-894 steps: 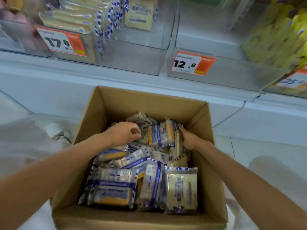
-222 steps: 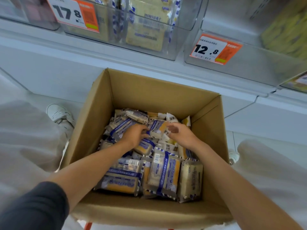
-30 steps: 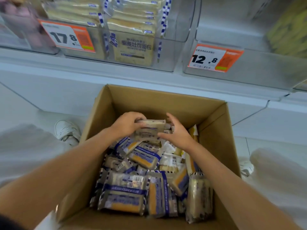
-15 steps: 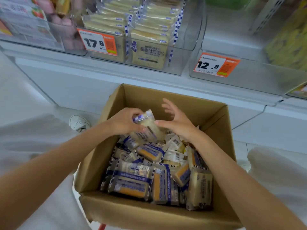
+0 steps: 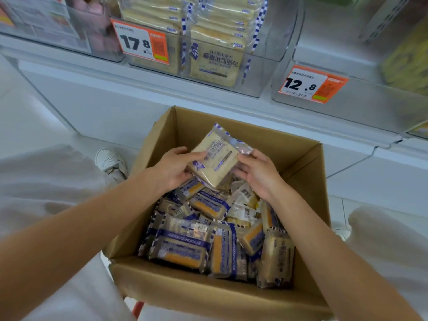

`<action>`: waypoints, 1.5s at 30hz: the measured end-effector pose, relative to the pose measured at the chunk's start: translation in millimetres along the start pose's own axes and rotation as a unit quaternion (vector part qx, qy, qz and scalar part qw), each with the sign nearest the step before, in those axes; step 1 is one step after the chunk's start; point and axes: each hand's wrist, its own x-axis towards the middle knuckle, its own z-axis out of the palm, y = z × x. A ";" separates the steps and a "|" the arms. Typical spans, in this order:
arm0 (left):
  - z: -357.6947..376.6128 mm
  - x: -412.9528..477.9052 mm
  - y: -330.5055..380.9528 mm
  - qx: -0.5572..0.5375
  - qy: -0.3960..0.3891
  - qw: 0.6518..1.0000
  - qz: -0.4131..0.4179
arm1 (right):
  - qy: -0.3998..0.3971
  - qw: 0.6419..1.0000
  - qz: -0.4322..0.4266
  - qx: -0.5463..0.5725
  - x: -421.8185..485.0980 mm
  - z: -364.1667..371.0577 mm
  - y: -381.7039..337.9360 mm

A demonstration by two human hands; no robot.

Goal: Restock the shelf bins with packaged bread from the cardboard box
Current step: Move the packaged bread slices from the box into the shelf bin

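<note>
An open cardboard box [image 5: 231,297] sits in front of me, holding several blue-and-white bread packs [image 5: 183,246]. Above the heap I hold one pale bread pack [image 5: 214,162], tilted with its printed face up. My left hand [image 5: 172,169] grips its left edge with the thumb on top. My right hand [image 5: 258,171] holds its right edge with curled fingers. On the shelf above, a clear bin [image 5: 261,66] with a 17.8 price tag [image 5: 140,42] holds stacked packs of the same bread [image 5: 215,59].
To the right stands another clear bin [image 5: 370,107] with a 12.8 tag [image 5: 312,84]. A yellow-packed bin [image 5: 407,54] is far right, and pink packs [image 5: 92,24] far left. A white shoe [image 5: 111,162] rests on the floor left of the box.
Both hands have lifted the bread pack higher out of the box and turned its printed face up. The right hand, open a moment ago, now holds the pack's right edge.
</note>
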 end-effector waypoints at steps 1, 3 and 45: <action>-3.1 3.7 -0.9 -0.049 0.025 0.998 0.008 | -0.010 1.000 0.008 0.012 -0.6 -0.7 2.3; -2.5 3.7 -3.1 -0.109 0.002 0.994 0.004 | -0.014 0.998 0.027 0.061 0.4 -0.9 7.7; 10.6 3.1 6.8 0.004 -0.084 0.996 0.007 | -0.009 0.892 -0.199 -0.405 -19.1 -4.4 14.8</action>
